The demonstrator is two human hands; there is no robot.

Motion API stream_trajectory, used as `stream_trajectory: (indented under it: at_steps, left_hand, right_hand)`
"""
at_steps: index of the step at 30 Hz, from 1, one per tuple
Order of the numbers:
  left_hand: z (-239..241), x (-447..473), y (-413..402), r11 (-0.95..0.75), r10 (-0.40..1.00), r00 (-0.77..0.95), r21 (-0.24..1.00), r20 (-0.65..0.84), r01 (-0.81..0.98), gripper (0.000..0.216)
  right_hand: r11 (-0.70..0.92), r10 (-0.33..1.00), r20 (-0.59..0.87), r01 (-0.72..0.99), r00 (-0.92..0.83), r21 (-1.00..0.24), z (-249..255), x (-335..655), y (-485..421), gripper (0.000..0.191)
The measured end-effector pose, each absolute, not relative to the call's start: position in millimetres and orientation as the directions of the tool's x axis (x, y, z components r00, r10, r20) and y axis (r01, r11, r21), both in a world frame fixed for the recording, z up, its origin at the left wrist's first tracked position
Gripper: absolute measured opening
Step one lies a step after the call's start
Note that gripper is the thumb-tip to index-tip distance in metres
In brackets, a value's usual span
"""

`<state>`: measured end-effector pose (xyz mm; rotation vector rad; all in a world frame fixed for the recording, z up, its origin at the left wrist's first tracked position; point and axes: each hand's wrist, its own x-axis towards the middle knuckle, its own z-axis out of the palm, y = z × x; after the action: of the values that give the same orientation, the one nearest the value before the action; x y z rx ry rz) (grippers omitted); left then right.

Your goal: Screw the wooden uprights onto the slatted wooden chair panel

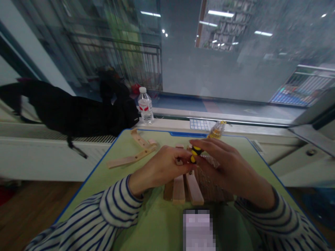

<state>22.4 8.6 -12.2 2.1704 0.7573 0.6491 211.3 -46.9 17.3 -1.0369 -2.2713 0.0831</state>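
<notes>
My right hand (222,160) grips the top of a short yellow-and-black screwdriver (196,150) between fingers and thumb. My left hand (167,162) is closed in a pinch at the lower end of the screwdriver, and its fingertips hide the tip. Under both hands lie pale wooden strips (194,190), side by side on a brown corrugated pad (169,191). A dark screw or hole shows in the wood just below my fingers. More wooden strips (142,153), joined at an angle and with dark holes, lie on the table to the left.
The pale green table (146,216) has a blue edge. A blurred-out phone-like object (199,230) lies at the front. Behind the table stand a water bottle (146,106) and a clear bag with yellow contents (217,129). A black bag (86,115) rests on the sill at left.
</notes>
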Motion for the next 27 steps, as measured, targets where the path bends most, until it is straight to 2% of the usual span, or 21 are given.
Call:
stream_trajectory:
  at_steps: [5, 14, 21, 27]
  left_hand:
    - [-14.1, 22.5, 8.9, -0.576, 0.659, 0.726, 0.753, 0.198, 0.318, 0.014]
    - [-15.7, 22.2, 9.3, -0.557, 0.617, 0.759, 0.796, 0.207, 0.236, 0.013]
    - [-13.4, 22.7, 9.5, -0.552, 0.673, 0.710, 0.779, 0.206, 0.297, 0.010]
    - [-14.1, 21.5, 9.9, -0.547, 0.672, 0.708, 0.790, 0.216, 0.278, 0.009]
  right_hand:
    - [0.670, 0.705, 0.536, 0.682, -0.463, -0.292, 16.1, 210.2, -46.0, 0.026]
    - [0.687, 0.689, 0.566, 0.655, -0.453, -0.313, 13.2, 209.0, -44.0, 0.022]
    - [0.685, 0.693, 0.559, 0.656, -0.454, -0.316, 15.3, 209.1, -44.8, 0.022]
    - [0.713, 0.665, 0.564, 0.642, -0.490, -0.283, 18.5, 209.9, -46.8, 0.039]
